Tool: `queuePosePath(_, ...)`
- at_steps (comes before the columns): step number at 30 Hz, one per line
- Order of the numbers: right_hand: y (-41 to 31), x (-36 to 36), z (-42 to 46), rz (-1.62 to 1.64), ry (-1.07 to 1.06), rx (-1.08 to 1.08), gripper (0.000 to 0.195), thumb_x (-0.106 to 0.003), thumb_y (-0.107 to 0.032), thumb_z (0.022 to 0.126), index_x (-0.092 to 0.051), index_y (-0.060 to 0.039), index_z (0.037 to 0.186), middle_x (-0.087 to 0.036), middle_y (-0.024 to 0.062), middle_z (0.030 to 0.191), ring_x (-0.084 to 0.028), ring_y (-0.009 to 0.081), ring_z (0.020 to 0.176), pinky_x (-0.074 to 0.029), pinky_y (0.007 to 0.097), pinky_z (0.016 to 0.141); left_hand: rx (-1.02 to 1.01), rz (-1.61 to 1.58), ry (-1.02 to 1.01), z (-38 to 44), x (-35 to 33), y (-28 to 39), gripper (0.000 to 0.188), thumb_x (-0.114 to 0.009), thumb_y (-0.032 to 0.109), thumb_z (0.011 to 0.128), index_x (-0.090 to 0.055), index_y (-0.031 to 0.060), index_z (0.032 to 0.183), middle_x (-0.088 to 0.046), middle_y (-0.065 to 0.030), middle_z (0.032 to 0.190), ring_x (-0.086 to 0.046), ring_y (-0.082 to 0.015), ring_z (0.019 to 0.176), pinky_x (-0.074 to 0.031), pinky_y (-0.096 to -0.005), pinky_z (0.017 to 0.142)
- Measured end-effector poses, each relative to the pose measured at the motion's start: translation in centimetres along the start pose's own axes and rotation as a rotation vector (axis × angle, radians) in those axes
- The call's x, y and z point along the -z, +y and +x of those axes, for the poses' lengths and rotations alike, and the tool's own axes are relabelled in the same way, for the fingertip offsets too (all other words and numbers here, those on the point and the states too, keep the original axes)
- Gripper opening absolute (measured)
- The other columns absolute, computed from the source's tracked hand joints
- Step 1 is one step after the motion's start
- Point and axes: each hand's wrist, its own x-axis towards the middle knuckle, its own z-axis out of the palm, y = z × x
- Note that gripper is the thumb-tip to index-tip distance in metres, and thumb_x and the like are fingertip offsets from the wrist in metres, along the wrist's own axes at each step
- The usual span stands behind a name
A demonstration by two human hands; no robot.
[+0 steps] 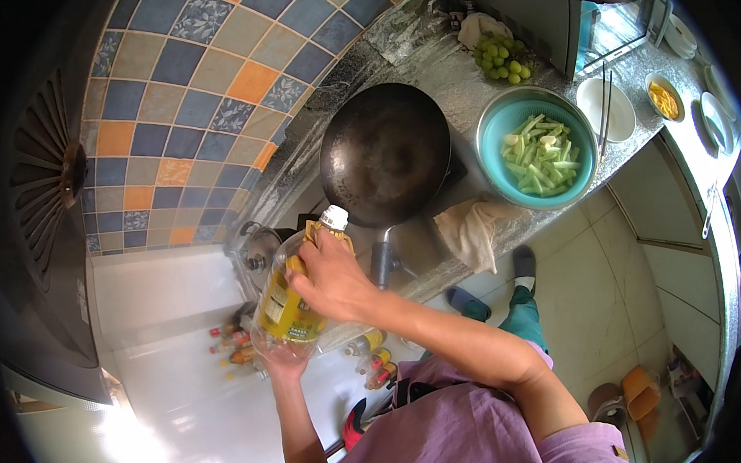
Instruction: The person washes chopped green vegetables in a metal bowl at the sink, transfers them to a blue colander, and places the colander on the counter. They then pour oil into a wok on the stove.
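Both of my hands hold a large clear plastic cooking-oil bottle (295, 290) with a yellow label, tilted to one side. My right hand (330, 280) grips its upper part, by the yellow handle below the white cap (334, 217). Under the base, my left hand (285, 358) supports it, partly hidden by the bottle. How much oil is inside, I cannot tell. Just beyond the cap lies a dark wok (387, 150) on the stove, its handle (380, 263) pointing towards me. Nothing shows in the wok.
Right of the wok, a teal colander (495, 122) in a metal basin holds cut green vegetables. Beyond are green grapes (504, 57), a white bowl (594, 98) with chopsticks and a bowl of yellow food (664, 100). A cloth (471, 230) hangs over the edge; a lidded pot (258, 251) stands left.
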Motion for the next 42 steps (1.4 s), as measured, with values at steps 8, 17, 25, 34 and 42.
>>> queuePosePath(8,0.5,0.2,0.6,0.002,0.023,-0.006,0.049,-0.049,-0.041,0.086,-0.058,0.0065,0.094,-0.049,0.0257,0.097,-0.048,0.0402,0.095,-0.039,0.0491,0.088,-0.007,0.013,0.016,1.2,2.6,1.0,0.07,-0.051,0.057,0.086,-0.042,0.018,0.143,-0.045,-0.0122,0.145,-0.042,-0.034,0.132,-0.037,-0.058,0.103)
queuePosePath(17,0.9,0.3,0.9,0.008,0.034,0.003,0.05,-0.048,-0.042,0.087,-0.059,0.0068,0.093,-0.049,0.0255,0.096,-0.048,0.0392,0.093,-0.039,0.0486,0.086,0.003,-0.035,0.076,-0.1,0.2,1.5,0.069,-0.051,0.054,0.086,-0.04,0.0168,0.144,-0.043,-0.013,0.146,-0.041,-0.0353,0.134,-0.036,-0.0584,0.105)
queuePosePath(25,1.1,0.2,1.2,0.017,0.047,0.018,0.05,-0.05,-0.041,0.087,-0.059,0.007,0.094,-0.049,0.0257,0.097,-0.048,0.0395,0.094,-0.039,0.0489,0.086,-0.01,-0.073,0.087,-0.7,-0.8,1.8,0.066,-0.05,0.05,0.088,-0.041,0.0162,0.144,-0.044,-0.0131,0.146,-0.042,-0.0355,0.133,-0.038,-0.0587,0.103)
queuePosePath(34,0.8,0.4,1.5,0.014,0.042,0.016,0.05,-0.05,-0.041,0.086,-0.059,0.0074,0.093,-0.049,0.0259,0.097,-0.049,0.0397,0.094,-0.04,0.049,0.086,-0.026,-0.061,0.082,-0.7,-1.3,1.9,0.065,-0.049,0.05,0.089,-0.041,0.0165,0.144,-0.044,-0.0135,0.145,-0.042,-0.036,0.132,-0.039,-0.0589,0.101)
queuePosePath(42,0.5,0.6,1.4,0.007,0.032,-0.003,0.05,-0.049,-0.041,0.086,-0.059,0.0072,0.094,-0.049,0.0256,0.098,-0.048,0.0389,0.095,-0.039,0.0481,0.088,-0.01,-0.089,0.088,-0.7,-1.4,1.8,0.064,-0.047,0.051,0.09,-0.041,0.0176,0.144,-0.042,-0.0132,0.147,-0.041,-0.0367,0.133,-0.037,-0.0605,0.101)
